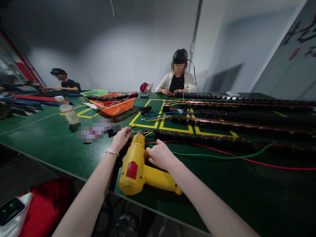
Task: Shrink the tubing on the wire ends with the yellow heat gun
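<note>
A yellow heat gun (133, 164) lies at the table's near edge, its nozzle pointing away from me and its handle out to the right. My right hand (160, 154) is closed at the gun's trigger side, fingers curled and touching the body. Left of the nozzle, my left hand (121, 139) pinches thin wires. A black connector (114, 130) sits just beyond those fingers. Yellow wires (148, 133) run behind the nozzle to a long dark strip (192, 136). The exact grip of both hands is partly hidden.
Several more strips (222, 123) with coloured leads lie across the green table. Green wire (222, 156) and red wire (276, 167) loop at right. An orange basket (116, 108), a bottle (67, 112) and a blurred item (96, 131) stand left. A person (179, 77) sits opposite.
</note>
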The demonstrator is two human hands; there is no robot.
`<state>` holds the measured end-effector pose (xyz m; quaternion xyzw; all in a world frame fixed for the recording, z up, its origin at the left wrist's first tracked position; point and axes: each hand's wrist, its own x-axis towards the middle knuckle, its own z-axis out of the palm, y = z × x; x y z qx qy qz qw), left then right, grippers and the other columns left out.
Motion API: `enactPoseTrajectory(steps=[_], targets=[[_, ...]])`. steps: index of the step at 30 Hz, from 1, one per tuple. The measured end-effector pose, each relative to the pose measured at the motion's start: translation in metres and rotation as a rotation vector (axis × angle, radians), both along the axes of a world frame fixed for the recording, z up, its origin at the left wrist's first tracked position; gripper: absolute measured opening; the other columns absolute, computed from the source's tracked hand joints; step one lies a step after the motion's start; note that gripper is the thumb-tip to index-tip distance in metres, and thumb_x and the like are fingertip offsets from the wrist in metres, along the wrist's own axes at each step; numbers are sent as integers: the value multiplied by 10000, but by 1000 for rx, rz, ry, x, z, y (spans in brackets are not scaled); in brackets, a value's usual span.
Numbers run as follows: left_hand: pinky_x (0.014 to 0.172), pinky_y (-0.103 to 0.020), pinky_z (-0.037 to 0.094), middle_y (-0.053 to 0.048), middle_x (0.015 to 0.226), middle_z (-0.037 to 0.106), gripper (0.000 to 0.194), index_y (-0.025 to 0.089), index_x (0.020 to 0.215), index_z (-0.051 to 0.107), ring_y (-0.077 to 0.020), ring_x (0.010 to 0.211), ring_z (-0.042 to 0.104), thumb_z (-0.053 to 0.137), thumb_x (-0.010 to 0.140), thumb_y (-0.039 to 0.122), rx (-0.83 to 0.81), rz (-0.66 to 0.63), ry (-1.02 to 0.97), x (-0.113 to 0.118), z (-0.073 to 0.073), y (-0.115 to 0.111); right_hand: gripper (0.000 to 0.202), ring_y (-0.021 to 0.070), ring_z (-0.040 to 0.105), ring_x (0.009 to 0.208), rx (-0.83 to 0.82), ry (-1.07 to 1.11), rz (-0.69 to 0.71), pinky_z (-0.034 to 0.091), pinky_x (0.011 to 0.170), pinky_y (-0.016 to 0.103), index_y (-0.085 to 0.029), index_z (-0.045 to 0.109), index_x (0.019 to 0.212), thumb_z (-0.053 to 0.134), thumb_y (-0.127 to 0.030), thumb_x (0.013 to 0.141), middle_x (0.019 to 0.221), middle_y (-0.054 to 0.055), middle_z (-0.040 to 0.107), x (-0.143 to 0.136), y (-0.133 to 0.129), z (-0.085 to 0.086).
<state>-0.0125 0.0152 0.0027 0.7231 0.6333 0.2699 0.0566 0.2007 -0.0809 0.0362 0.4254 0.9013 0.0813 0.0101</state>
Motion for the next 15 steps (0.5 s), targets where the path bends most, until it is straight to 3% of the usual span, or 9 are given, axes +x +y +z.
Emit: enactPoseTrajectory(steps=[4, 10, 15], targets=[[658, -225, 416, -29, 1043, 634, 185, 233, 954, 595, -159, 855, 608, 465, 889, 347, 114, -47, -2, -1, -4, 2, 302, 151, 604, 870, 4, -12, -22, 485, 831, 392, -143, 587, 1026, 539, -407, 888, 963, 38, 624, 11, -7, 1], [821, -265, 441, -47, 990, 619, 207, 206, 929, 604, -172, 935, 582, 409, 907, 272, 199, -150, -58, -7, -10, 9, 301, 147, 607, 848, 11, -26, -50, 483, 831, 392, -142, 588, 1022, 533, -408, 893, 932, 31, 627, 24, -14, 3], [815, -288, 451, -49, 961, 642, 195, 202, 901, 623, -185, 903, 598, 432, 889, 238, 231, -158, -102, -8, -12, 11, 300, 143, 607, 828, 11, -37, -57, 483, 827, 390, -143, 590, 1012, 530, -413, 893, 904, 23, 627, 25, -15, 4]])
